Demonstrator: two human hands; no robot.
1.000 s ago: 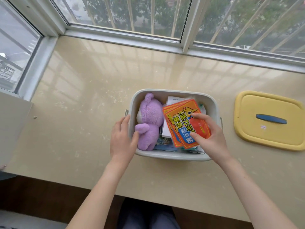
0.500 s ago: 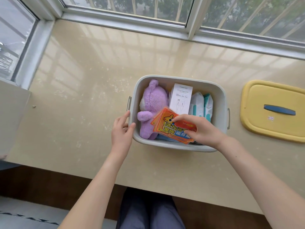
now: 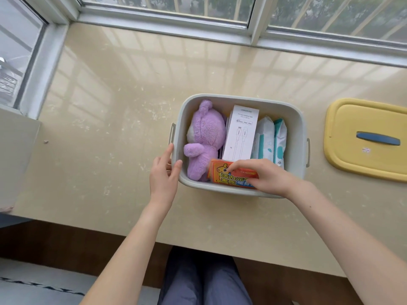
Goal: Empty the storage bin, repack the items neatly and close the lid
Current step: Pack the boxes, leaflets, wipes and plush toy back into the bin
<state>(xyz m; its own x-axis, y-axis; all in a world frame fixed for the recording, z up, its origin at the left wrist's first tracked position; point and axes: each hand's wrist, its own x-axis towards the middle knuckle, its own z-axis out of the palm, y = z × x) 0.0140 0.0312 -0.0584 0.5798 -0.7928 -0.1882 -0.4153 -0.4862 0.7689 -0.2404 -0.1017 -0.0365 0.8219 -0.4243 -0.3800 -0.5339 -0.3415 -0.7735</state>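
A pale grey storage bin point(image 3: 297, 119) stands open on the beige counter. Inside it lie a purple plush toy point(image 3: 204, 137) on the left, a white cable box point(image 3: 241, 133) in the middle, and two wet-wipe packs point(image 3: 272, 137) on the right. My right hand point(image 3: 264, 175) grips an orange packet point(image 3: 229, 173) on edge against the bin's near wall. My left hand point(image 3: 164, 175) rests on the bin's left near corner, thumb over the rim, fingers apart. The yellow lid point(image 3: 361, 119) with a blue handle lies flat to the right of the bin.
The beige counter point(image 3: 110, 128) runs along window frames point(image 3: 167, 18) at the back and left. Its front edge is near my lap. A small speck point(image 3: 45, 142) lies at the far left.
My right hand has drawn the orange packet from flat over the items down to the bin's near wall, uncovering the cable box and wipes. My left hand stayed on the corner.
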